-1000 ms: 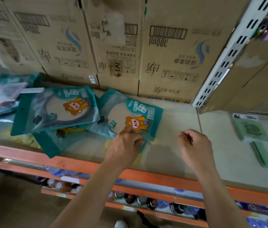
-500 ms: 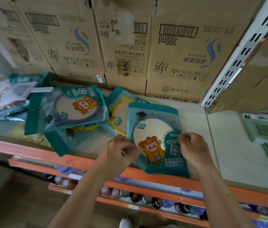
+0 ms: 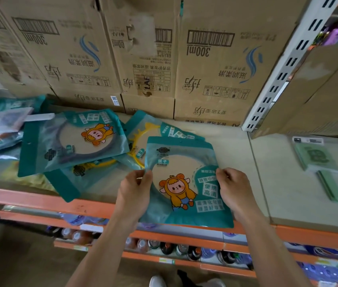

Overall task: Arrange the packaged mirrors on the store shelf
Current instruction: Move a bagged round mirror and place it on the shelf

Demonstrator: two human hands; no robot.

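A row of cardboard boxes [image 3: 215, 59] stood along the far side of the shelf [image 3: 257, 172], leaving a pale strip of board between them and the orange near edge. On the left part of that strip lay a loose, overlapping heap of teal pouches: a purple-rimmed packet [image 3: 70, 141] on top, and a yellow-rimmed packet [image 3: 141, 133] partly under it and to its right.

The held packet [image 3: 184, 183] sat near the middle, header pointing far. Its near end hung out past the orange edge and its far corner overlapped the yellow-rimmed one. Whether it rested on the board or was lifted just clear could not be told.

The left hand [image 3: 135, 191] pinched the pouch's left edge and the right hand [image 3: 234, 189] its right edge, each grip clamped on the plastic at about the height of the round mirror.

The pouch looked light and thin, with a glossy skin likely to be slippery and floppy borders round a stiff disc. The glass inside was probably fragile, so it wanted setting down flat, not dropping. The surest hold seemed to be both side edges where the disc backs the film, not the limp header.

A green packaged item [image 3: 315, 156] lay well apart on the right.
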